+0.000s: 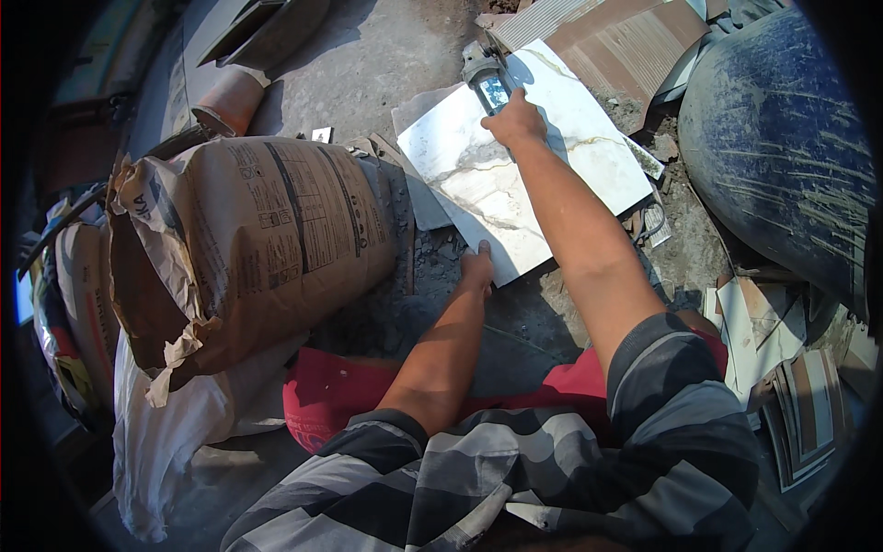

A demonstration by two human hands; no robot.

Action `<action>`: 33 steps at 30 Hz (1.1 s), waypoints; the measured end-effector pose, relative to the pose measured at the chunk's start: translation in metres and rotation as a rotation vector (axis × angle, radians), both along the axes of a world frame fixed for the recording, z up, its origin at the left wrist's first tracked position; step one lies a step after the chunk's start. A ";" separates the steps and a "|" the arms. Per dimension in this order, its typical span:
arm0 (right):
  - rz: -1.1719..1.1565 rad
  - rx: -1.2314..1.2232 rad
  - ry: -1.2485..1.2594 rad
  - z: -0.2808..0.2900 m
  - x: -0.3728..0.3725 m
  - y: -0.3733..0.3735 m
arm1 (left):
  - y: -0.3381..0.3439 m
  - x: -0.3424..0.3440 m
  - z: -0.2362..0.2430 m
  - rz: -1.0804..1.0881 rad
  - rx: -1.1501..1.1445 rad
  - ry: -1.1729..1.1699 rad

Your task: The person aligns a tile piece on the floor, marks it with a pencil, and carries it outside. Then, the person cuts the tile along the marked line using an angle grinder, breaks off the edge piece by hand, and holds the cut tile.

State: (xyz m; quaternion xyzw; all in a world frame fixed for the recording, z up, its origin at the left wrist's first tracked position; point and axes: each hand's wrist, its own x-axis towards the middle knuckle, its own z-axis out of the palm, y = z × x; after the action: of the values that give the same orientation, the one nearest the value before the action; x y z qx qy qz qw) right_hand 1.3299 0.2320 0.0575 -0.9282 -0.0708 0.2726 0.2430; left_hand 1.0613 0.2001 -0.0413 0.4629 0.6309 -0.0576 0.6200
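A white marble-look tile [478, 170] with grey and golden veins lies slantwise on the ground in front of me. My right hand [518, 121] is wrapped round the body of an angle grinder [492, 89], held over the tile's far part. The grinder's grey head points away from me, and its disc, seen edge-on, is near the tile's far edge. Whether the disc touches the tile I cannot tell. At the tile's near left corner, my left hand [477, 267] grips the edge with the thumb on top; its other fingers are mostly hidden.
A large torn-open brown paper sack [276, 216] leans at the left, with a white plastic sack [170, 442] below it. An orange bucket [230, 103] lies beyond. At the right stands a big scratched dark blue drum [782, 156]. Tile offcuts [759, 322] and brown striped tiles [625, 46] lie around.
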 end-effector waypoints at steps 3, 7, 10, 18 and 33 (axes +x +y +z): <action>0.005 0.003 0.006 0.000 0.001 0.000 | 0.000 0.000 0.001 -0.012 -0.037 0.010; -0.008 -0.006 0.000 0.001 0.001 0.000 | 0.000 0.001 0.005 -0.022 -0.008 0.033; -0.013 -0.012 -0.001 0.002 0.001 0.001 | 0.000 0.003 0.009 -0.033 -0.015 0.074; 0.001 0.009 -0.004 -0.003 0.002 0.001 | 0.000 0.005 0.016 -0.021 -0.036 0.048; 0.003 -0.014 0.002 -0.001 0.000 0.001 | 0.000 0.002 0.004 -0.031 0.013 0.075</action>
State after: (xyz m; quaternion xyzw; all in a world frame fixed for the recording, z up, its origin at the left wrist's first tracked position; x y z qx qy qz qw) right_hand 1.3302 0.2334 0.0570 -0.9296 -0.0701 0.2743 0.2360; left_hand 1.0628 0.1998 -0.0368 0.4743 0.6466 -0.0805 0.5921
